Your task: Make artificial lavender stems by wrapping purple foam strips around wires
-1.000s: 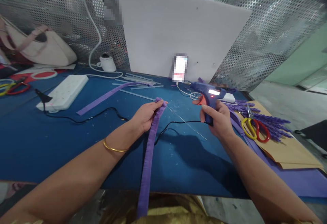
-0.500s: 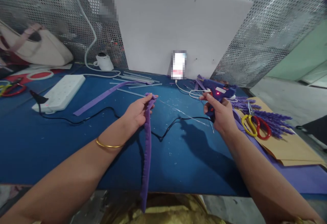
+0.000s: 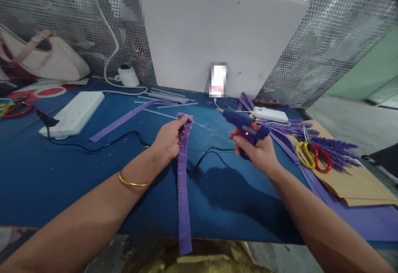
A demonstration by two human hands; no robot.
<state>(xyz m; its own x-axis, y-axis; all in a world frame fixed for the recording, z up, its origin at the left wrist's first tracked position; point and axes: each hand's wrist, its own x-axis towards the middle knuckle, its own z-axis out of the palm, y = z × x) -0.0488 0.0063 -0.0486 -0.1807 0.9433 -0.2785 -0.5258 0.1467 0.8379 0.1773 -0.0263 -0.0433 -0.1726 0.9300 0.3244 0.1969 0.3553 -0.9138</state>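
My left hand [image 3: 169, 141] pinches the top of a purple crepe-paper strip [image 3: 184, 194], which hangs down past the table's front edge. The upper end of the strip is gathered, and a thin wire-like stem [image 3: 203, 126] runs from there to the right. My right hand [image 3: 256, 152] is wrapped round the grip of a blue glue gun [image 3: 245, 123]. A small red light glows on its side, and its nozzle points left, apart from the strip. On the table behind lie another purple strip [image 3: 121, 122] and several clear glue sticks [image 3: 169, 94].
Left are a white power strip [image 3: 77, 113], a black cord [image 3: 93, 148] and a handbag [image 3: 59, 59]. A lit phone [image 3: 218, 80] leans on a white board [image 3: 224, 28]. At right, scissors [image 3: 314, 156], purple flower sprigs [image 3: 337, 146], brown paper [image 3: 357, 186] and a white power bank [image 3: 270, 114].
My right hand has brought the glue gun leftward and turned its nozzle toward my left hand. The purple strip's lower end has swung a little right, showing its flat face.
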